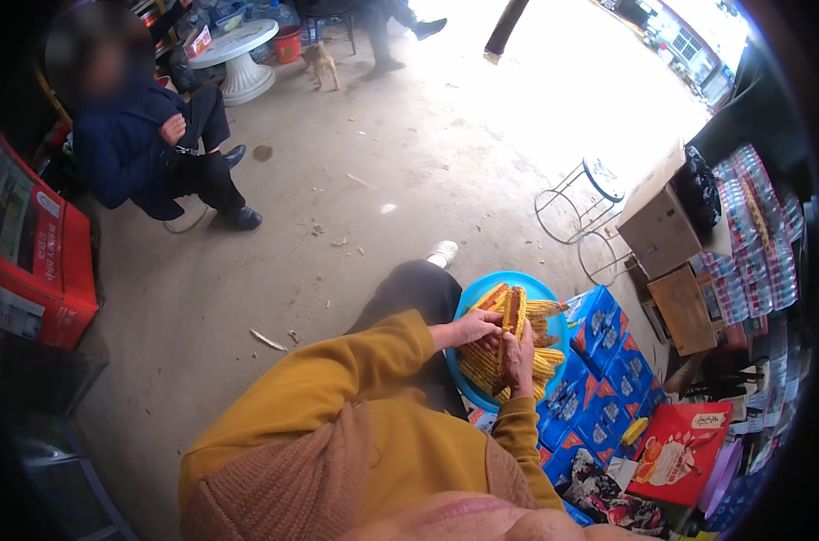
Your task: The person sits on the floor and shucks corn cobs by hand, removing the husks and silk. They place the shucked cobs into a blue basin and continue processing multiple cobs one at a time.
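Note:
An ear of dried yellow corn (pixel 515 304) is held over a round blue plastic basin (pixel 472 293). A reddish-brown strip without kernels runs along its upper side. My right hand (pixel 519 358) grips the lower part of the ear, its thumb along the cob. From the left, my left hand (pixel 478 328) has its curled fingers against the same ear. More corn ears (pixel 477 365) fill the basin beneath both hands, some pointing out toward the right rim. The hands hide the lower end of the held ear and part of the pile.
Blue printed cartons (pixel 588 406) are stacked beside the basin, near a red gift box (pixel 680 453). Wire-framed stools (pixel 571 203) and a cardboard box (pixel 663 216) stand beyond. A seated person (pixel 129 149) is at left; a small dog (pixel 321 65) stands near a white round table (pixel 243 40).

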`<action>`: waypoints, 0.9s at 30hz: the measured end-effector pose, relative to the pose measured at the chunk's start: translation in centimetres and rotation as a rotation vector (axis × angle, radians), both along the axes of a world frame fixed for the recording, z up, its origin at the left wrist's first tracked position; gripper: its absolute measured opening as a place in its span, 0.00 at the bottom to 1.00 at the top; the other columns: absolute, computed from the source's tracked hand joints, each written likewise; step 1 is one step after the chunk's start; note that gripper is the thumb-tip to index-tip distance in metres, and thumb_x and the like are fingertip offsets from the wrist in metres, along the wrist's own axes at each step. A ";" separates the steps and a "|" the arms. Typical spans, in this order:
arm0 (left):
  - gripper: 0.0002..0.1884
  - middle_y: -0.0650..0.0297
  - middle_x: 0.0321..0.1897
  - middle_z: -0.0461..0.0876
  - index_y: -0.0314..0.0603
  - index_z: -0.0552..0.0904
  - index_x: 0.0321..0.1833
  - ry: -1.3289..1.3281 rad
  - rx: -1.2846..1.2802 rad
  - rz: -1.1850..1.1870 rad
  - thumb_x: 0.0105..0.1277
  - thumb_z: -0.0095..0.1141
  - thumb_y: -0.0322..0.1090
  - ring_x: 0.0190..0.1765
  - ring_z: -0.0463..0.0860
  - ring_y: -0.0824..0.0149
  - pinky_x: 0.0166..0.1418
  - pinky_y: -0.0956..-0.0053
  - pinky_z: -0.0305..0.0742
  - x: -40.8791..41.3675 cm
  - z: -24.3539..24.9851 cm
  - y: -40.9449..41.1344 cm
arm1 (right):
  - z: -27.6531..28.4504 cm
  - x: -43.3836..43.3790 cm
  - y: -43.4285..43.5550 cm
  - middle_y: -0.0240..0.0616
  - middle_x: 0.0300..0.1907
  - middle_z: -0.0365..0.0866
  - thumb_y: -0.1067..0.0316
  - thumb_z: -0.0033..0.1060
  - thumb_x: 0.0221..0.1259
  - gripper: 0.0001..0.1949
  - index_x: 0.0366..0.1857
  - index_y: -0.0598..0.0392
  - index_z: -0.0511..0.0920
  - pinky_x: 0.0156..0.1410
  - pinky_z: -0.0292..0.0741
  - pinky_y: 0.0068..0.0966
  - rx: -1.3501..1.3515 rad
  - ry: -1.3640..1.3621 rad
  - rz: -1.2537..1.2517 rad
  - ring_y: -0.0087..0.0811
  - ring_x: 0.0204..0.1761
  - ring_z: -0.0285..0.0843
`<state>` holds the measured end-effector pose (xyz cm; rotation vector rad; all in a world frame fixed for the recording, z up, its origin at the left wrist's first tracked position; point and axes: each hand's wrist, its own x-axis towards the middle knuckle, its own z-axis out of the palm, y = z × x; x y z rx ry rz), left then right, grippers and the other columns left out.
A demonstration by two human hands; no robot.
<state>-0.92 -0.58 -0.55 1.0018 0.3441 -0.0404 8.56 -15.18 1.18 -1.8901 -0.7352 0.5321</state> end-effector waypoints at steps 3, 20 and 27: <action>0.11 0.65 0.32 0.82 0.44 0.80 0.56 0.007 -0.004 0.024 0.75 0.49 0.31 0.33 0.84 0.71 0.37 0.75 0.83 0.0 -0.2 -0.1 | 1.1 -0.5 0.4 0.54 0.54 0.80 0.64 0.55 0.65 0.32 0.72 0.64 0.61 0.59 0.75 0.32 -0.020 0.026 -0.010 0.41 0.53 0.80; 0.11 0.63 0.31 0.84 0.40 0.80 0.47 -0.047 0.077 0.032 0.75 0.54 0.41 0.30 0.85 0.69 0.34 0.73 0.84 1.3 -2.8 -0.6 | 0.9 -0.2 0.6 0.54 0.57 0.77 0.67 0.49 0.65 0.31 0.72 0.68 0.59 0.60 0.75 0.30 -0.033 0.001 0.090 0.40 0.55 0.78; 0.12 0.62 0.31 0.84 0.41 0.80 0.47 -0.044 0.066 0.055 0.76 0.52 0.43 0.31 0.86 0.68 0.34 0.73 0.84 1.5 -3.0 -0.8 | 2.0 -1.0 1.2 0.53 0.62 0.73 0.65 0.51 0.69 0.31 0.72 0.67 0.59 0.61 0.74 0.29 -0.020 0.089 0.001 0.37 0.57 0.75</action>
